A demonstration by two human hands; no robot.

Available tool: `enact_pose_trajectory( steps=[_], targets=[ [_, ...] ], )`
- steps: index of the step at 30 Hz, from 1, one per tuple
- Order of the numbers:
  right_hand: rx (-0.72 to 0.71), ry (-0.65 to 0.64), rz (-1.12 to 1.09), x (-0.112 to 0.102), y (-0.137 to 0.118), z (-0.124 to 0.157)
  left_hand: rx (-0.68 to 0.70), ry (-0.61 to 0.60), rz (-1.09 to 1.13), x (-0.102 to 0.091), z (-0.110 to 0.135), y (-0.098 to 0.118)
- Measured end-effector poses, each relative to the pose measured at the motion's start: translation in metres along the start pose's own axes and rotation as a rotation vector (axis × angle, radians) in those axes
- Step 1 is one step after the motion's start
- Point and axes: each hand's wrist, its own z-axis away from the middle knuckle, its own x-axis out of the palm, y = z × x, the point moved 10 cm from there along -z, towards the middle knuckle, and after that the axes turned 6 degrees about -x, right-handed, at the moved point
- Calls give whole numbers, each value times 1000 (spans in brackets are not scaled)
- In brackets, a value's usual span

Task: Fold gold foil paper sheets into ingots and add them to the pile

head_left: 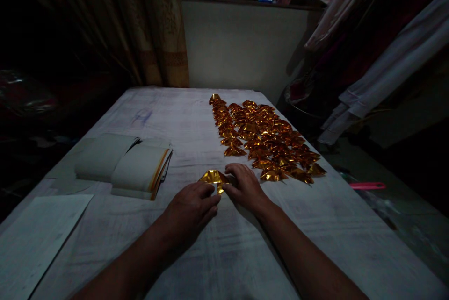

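A shiny gold foil paper (213, 176), partly folded, is held just above the cloth-covered table (210, 253). My left hand (192, 204) pinches its left side, with thumb and fingers closed near a narrow strip that hangs down. On the other side my right hand (243, 185) grips the right edge between thumb and curled fingers. Part of the foil is hidden behind the fingers. Beyond my right hand lie many folded gold foil pieces (270, 141), set in rows, with one column (226, 127) a little apart.
Two stacks of pale paper sheets, a left one (101, 157) and a right one (140, 169) with gold edges, lie on the left. A white sheet (45, 239) is at the near left. Clothes (393, 66) hang at right; a curtain (147, 19) hangs behind. A pink object (366, 186) lies beyond the table's right edge.
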Motion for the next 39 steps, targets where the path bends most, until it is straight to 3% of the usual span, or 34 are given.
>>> enact_pose_trajectory(
  steps=[9, 18, 25, 30, 39],
  targets=[
    [-13, -13, -2, -1, 0, 0, 4, 10, 30, -5, 1, 1],
    [-164, -32, 67, -2, -21, 5, 20, 79, 78, -7, 6, -4],
    [-240, -106, 69, -4, -38, 5, -30, 119, 129, -18, 7, -17],
    [-251, -148, 79, -3, -42, 4, -69, 154, 23, -29, 9, -37],
    [-248, -226, 132, 2, -45, 4, -35, 135, -71, -22, 6, -49]
  ],
)
